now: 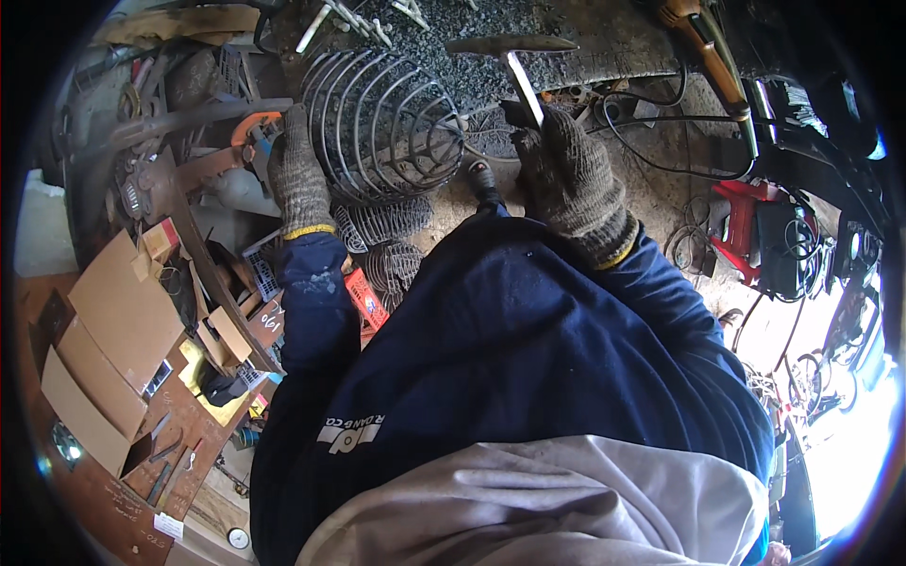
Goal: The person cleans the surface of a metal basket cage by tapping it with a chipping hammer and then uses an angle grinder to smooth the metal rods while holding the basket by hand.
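A dome-shaped cage of dark bent metal rods (343, 123) lies on its side at the edge of the speckled work surface. My left hand (302, 174), in a grey-brown knit glove with a yellow cuff, is closed at the cage's left rim; the fingertips are partly hidden. In my right hand (571, 179), gloved the same way, is a chipping hammer (525, 90), gripped by its pale metal handle. Its long, narrow head (510, 44) points sideways above the surface, to the right of the cage and apart from it.
Stacked wire grids (396, 222) sit below the cage, beside a red-orange box (366, 300). An orange clamp (255, 127) is left of my left hand. An orange-brown handled tool (703, 52) and black cable (661, 173) are at right. Open cardboard (123, 321) covers the left bench.
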A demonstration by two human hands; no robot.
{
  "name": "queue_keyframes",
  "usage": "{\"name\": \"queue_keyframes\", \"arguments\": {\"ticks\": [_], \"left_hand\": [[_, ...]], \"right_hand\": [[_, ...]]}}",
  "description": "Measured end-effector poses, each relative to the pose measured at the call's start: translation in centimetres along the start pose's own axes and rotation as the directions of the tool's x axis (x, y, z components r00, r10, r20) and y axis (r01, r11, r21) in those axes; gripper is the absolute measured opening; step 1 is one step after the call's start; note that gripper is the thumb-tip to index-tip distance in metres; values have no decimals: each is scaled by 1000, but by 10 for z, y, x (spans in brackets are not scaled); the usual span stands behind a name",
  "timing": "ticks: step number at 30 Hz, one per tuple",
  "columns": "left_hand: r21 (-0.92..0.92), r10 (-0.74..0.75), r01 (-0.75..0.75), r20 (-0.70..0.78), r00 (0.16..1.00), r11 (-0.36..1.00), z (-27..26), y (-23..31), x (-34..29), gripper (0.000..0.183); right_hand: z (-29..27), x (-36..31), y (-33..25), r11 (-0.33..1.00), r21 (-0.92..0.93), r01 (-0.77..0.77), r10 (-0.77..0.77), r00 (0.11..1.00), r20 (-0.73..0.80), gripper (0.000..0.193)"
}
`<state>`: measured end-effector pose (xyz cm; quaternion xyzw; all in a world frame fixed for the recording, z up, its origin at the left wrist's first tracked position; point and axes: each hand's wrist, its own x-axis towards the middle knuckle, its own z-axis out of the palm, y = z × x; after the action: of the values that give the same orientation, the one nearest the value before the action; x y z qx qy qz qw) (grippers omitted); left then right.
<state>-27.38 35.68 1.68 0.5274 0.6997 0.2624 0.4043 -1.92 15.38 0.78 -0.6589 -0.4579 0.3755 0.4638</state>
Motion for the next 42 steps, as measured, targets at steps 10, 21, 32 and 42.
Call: {"name": "queue_keyframes", "arguments": {"ticks": [10,21,32,42], "left_hand": [[-130,6,-17,-85,996,991,0,-25,15,42],[329,388,-372,16,921,868,-16,-58,29,48],[548,550,-511,107,828,662,-19,-52,11,54],[294,253,-231,-41,967,927,-7,-28,-1,65]], "right_hand": [[5,-4,-11,991,97,-96,93,995,38,28],[12,-1,0,945,-124,-303,322,930,179,28],[11,5,-17,987,-157,-37,39,999,15,31],[15,19,-10,979,-202,-22,41,995,95,32]]}}
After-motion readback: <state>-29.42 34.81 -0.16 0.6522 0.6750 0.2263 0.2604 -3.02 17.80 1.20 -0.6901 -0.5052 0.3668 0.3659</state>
